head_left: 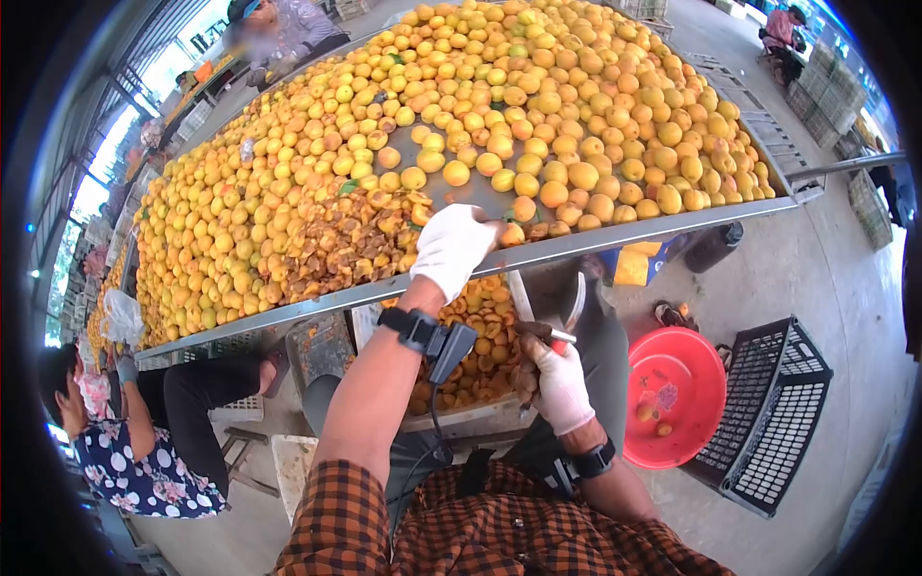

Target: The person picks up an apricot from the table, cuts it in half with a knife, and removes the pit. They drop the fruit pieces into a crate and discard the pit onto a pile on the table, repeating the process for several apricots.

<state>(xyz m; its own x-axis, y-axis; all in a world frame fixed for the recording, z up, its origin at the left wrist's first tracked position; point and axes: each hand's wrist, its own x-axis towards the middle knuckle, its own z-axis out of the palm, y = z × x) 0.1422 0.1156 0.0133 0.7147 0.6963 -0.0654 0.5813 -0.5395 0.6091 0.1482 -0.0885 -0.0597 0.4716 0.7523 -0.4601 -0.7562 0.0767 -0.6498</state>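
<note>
My left hand (451,248), in a white glove with bare-looking fingertips, reaches over the metal table's front rim (538,252). Its fingers are bent together beside an apricot (513,234); what they grip is hidden. To its left lies a heap of split, browned apricot pieces (351,245). My right hand (559,386), also gloved, is closed round a small red-handled tool (559,346) with a metal end, just right of a crate of halved apricots (485,331) below the rim. Whole apricots (586,176) cover much of the tabletop.
On the floor at right are a red basin (706,394) with a few fruits and a black plastic crate (783,422). A person in a floral top (149,470) sits at left; another person (288,34) is across the table. Stacked crates (828,91) stand behind.
</note>
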